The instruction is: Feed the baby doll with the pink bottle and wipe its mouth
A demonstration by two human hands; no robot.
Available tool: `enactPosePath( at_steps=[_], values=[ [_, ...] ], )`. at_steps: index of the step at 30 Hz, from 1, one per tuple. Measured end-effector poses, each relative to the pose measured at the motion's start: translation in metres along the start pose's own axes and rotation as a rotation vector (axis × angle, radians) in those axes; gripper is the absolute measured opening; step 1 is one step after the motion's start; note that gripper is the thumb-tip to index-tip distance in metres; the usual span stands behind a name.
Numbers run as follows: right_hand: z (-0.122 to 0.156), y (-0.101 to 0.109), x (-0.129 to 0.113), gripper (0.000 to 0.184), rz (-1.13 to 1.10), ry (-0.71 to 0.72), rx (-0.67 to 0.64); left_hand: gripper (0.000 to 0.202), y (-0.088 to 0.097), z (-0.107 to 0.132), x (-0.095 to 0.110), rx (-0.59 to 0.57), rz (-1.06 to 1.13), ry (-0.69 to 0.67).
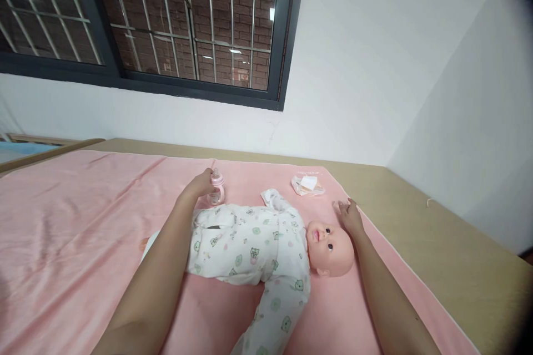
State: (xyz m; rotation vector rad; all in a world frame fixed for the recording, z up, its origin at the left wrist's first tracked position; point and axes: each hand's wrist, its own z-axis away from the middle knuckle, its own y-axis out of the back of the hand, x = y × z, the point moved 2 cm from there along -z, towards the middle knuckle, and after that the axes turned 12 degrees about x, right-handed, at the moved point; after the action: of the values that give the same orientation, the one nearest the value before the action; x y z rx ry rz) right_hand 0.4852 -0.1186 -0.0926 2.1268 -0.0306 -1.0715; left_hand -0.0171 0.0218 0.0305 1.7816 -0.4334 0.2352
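left hand (202, 184) is on the small clear pink-capped baby bottle (216, 188): fingers curled against its left side and top, touching it; can't tell whether the grip is fully closed. bottle stands upright on the pink terry blanket (75, 222), on the far side of the baby doll in the white printed romper (245, 247), just beyond its torso and a little left of its raised sleeve. right hand (350, 215) is wide, fingers spread, palm down flat on the blanket, holding nothing, just past the top of the doll's bald plastic head (331, 248); near it, no contact that I can see. doll's long axis runs left-right across the view, face up, head toward the right hand, legs toward the left and partly hidden under the left forearm; one sleeve trails toward the camera. so the bottle lies left of and beyond the head, with the doll's chest and raised sleeve between; left hand is at the bottle, right hand is nearer the head and well apart from the bottle. small white crumpled packet (308, 184) lies near the blanket's far edge, further back than both hands, nearer the right one, touched by neither. blanket covers a tan bed (437, 233) set in a white-walled corner under a dark-framed barred window (187, 22)
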Motion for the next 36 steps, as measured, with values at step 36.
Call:
enactPosePath(
  at_steps=[36],
  values=[
    [0.034, 0.010, -0.075, 0.036, -0.185, 0.493, -0.082, 0.044, -0.022, 0.082, 0.237, -0.333, 0.207, -0.730]
  ],
)
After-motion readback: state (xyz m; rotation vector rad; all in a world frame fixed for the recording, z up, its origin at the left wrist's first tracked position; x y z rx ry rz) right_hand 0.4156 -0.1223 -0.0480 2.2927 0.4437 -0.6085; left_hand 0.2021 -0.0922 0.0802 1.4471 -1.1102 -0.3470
